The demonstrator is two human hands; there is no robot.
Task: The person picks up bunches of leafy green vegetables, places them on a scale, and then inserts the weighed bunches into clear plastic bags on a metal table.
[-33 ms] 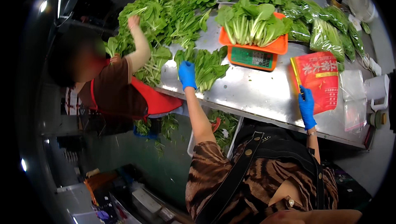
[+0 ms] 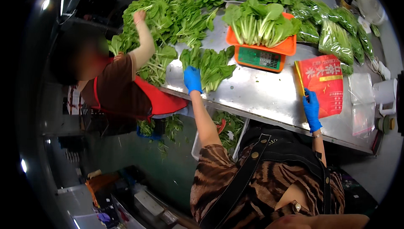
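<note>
My left hand (image 2: 192, 80), in a blue glove, is closed at the near edge of the leafy greens (image 2: 216, 68) lying on the metal table. Its fingertips are partly hidden against the leaves. In a matching blue glove, my right hand (image 2: 312, 110) grips the yellow-edged left side of a red plastic bag (image 2: 326, 86), which lies on the table at the right. Behind the hands, an orange scale (image 2: 259, 58) carries a bunch of greens (image 2: 263, 24) with pale stems upon its tray.
A co-worker in a red apron (image 2: 158, 98) reaches into a large pile of greens (image 2: 168, 22) at the left. Bagged greens (image 2: 335, 41) lie at the far right, near clear plastic bags (image 2: 362, 102) and a white jug (image 2: 385, 92). Below the table edge, a white bin (image 2: 196, 147) holds loose greens.
My left hand has drawn slightly back toward the table's near edge. The view has shifted a little; my right hand keeps its place at the red bag's edge.
</note>
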